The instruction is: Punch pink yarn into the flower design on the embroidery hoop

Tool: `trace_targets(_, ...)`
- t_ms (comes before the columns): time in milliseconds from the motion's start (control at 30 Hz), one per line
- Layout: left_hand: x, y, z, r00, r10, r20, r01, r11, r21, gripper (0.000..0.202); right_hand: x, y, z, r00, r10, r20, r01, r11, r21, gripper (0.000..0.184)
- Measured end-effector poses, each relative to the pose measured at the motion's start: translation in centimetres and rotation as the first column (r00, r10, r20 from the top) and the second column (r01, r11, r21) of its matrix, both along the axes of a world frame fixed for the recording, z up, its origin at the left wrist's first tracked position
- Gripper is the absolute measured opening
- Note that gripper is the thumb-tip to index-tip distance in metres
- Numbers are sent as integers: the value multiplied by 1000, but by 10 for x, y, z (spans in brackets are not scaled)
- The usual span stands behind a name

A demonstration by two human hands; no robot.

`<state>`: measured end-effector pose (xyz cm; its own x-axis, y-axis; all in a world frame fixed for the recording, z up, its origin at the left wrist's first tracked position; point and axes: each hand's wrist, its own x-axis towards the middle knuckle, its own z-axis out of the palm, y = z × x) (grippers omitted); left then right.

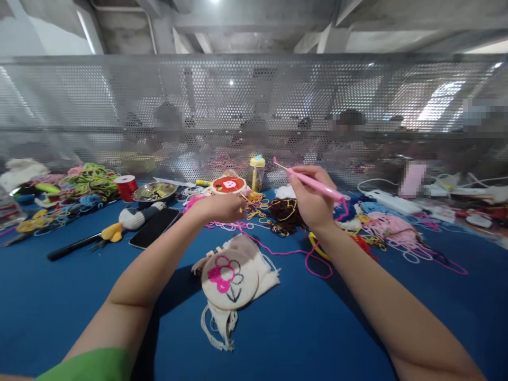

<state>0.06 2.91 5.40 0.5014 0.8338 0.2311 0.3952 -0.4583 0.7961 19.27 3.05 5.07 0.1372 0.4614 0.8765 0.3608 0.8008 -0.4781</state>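
Observation:
My right hand point(311, 198) is closed around a pink punch-needle pen point(313, 183), its tip pointing up and to the left. My left hand point(220, 207) is pinched on a thin wire threader point(246, 198) that points toward the pen. Below the hands, a wooden embroidery hoop point(229, 279) lies on the blue table point(79, 296). It holds white cloth with a pink flower partly stitched. Pink yarn point(278, 251) trails from the hoop toward my right hand.
Tangled yarn piles point(286, 214) lie behind the hands and to both sides. A black phone point(155, 227), yellow-handled scissors point(109, 233), a red thread spool point(126, 187), a metal dish point(154, 191), a finished red hoop point(228, 184) and a small bottle point(257, 172) stand nearby. A perforated metal screen point(254, 106) closes the back; people sit beyond it.

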Motion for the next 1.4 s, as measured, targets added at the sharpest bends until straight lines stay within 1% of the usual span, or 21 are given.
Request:
trace_targets(133,-11,-25,22,991,51,-121,-39,994,104,5,-8,-12,-6,983,-63,171,57,998,36,10)
trace_targets(167,-13,-31,26,959,63,-277,-11,983,185,5,-10,-13,-7,974,-72,213,61,996,59,10)
trace_targets(233,-20,-43,27,816,135,-563,50,952,301,20,-13,-15,-8,953,-97,288,67,992,111,12)
trace_targets(267,-24,-48,24,735,163,-658,70,947,312,24,-13,-16,-7,943,-107,314,69,989,131,13)
trace_targets(333,-33,-56,12,608,186,-772,53,961,273,27,-13,-19,-4,932,-121,342,74,987,145,14)
trace_targets(367,-39,-59,3,588,167,-791,51,969,242,28,-13,-20,-1,930,-119,347,75,987,140,14)
trace_targets(467,-55,-66,-27,558,123,-821,29,986,167,33,-14,-27,5,935,-85,344,59,995,85,14)
trace_targets(567,-68,-72,-53,546,76,-834,-4,996,89,39,-17,-34,3,921,-30,389,26,1000,16,15)
trace_targets(633,-73,-78,-66,557,50,-829,-13,999,52,42,-20,-38,-7,882,20,471,-22,1000,-1,16)
trace_targets(700,-76,-83,-73,571,42,-820,-18,999,39,45,-21,-43,-25,807,89,584,-117,993,10,17)
trace_targets(767,-76,-87,-78,634,69,-770,-64,997,36,45,-19,-49,-48,709,162,686,-238,971,16,19)
trace_targets(833,-76,-88,-82,717,107,-689,-129,991,20,42,-16,-57,-71,662,224,715,-330,944,10,19)
trace_targets(933,-75,-89,-87,794,132,-594,-186,982,-30,38,-9,-72,-96,583,352,733,-394,911,-124,21)
trace_targets(1000,-74,-90,-90,822,140,-553,-210,976,-65,36,-6,-81,-105,555,416,720,-389,895,-218,21)
trace_targets(1067,-71,-92,-95,849,154,-506,-234,967,-99,34,-4,-88,-110,558,447,699,-386,886,-258,21)
trace_targets(1133,-66,-94,-100,919,175,-353,-267,935,-232,31,-4,-93,-112,578,455,678,-391,883,-260,22)
trace_targets(1167,-63,-95,-102,955,204,-217,-271,896,-351,29,-5,-94,-113,588,457,668,-389,883,-262,22)
trace_targets(1200,-60,-96,-105,967,249,-56,-245,839,-485,29,-5,-95,-114,597,457,659,-382,885,-267,22)
trace_targets(1267,-52,-98,-111,914,353,202,-128,721,-681,32,-6,-96,-116,608,459,648,-366,886,-285,23)
trace_targets(1333,-45,-100,-116,879,370,301,-42,689,-724,32,-7,-98,-117,607,462,646,-354,886,-301,22)
trace_targets(1400,-38,-102,-119,863,345,370,34,690,-723,31,-8,-99,-118,610,457,648,-344,889,-302,21)
